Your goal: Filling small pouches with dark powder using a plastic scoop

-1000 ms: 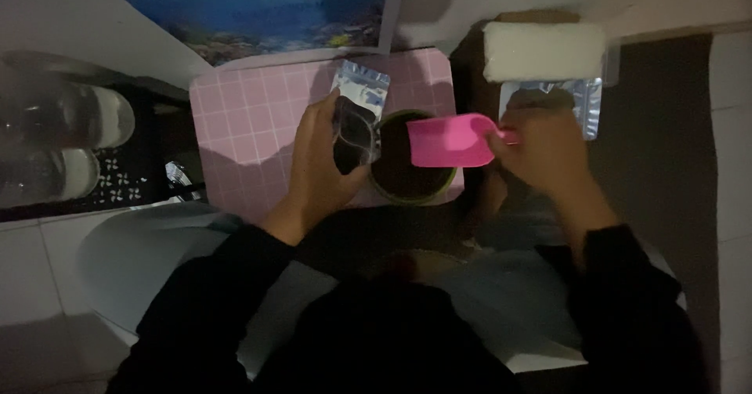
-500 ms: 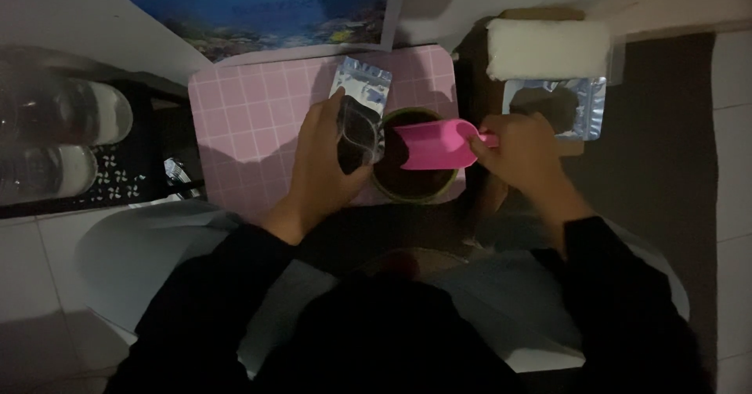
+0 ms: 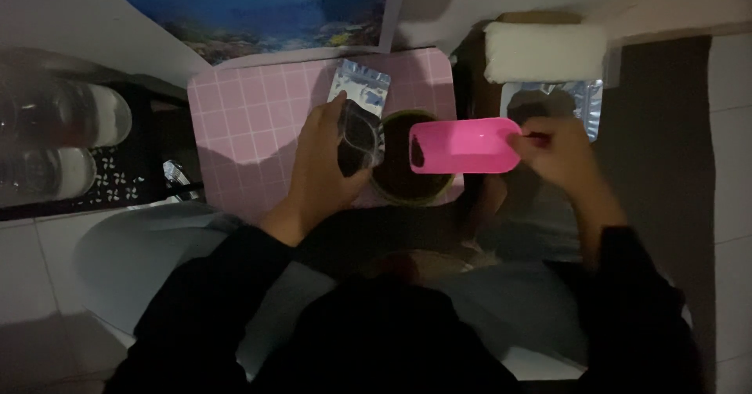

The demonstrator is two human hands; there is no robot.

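My left hand (image 3: 325,159) grips a clear plastic pouch (image 3: 359,116) with a silvery top, held upright over a pink checked table (image 3: 243,120). Just right of the pouch stands a round pot (image 3: 399,184) filled with dark soil. My right hand (image 3: 558,151) holds a pink plastic scoop (image 3: 462,145) by its handle. The scoop lies level over the pot's right side, with a small dark clump at its left end.
A white block (image 3: 544,52) and a second silvery pouch (image 3: 564,100) lie to the right of the table. A picture of a blue sea (image 3: 266,10) sits behind the table. Clear bottles (image 3: 55,139) stand at the left on a black patterned surface.
The pink scoop dipped down into the pot half a second ago and has since come up level above it. My left hand keeps the pouch in place.
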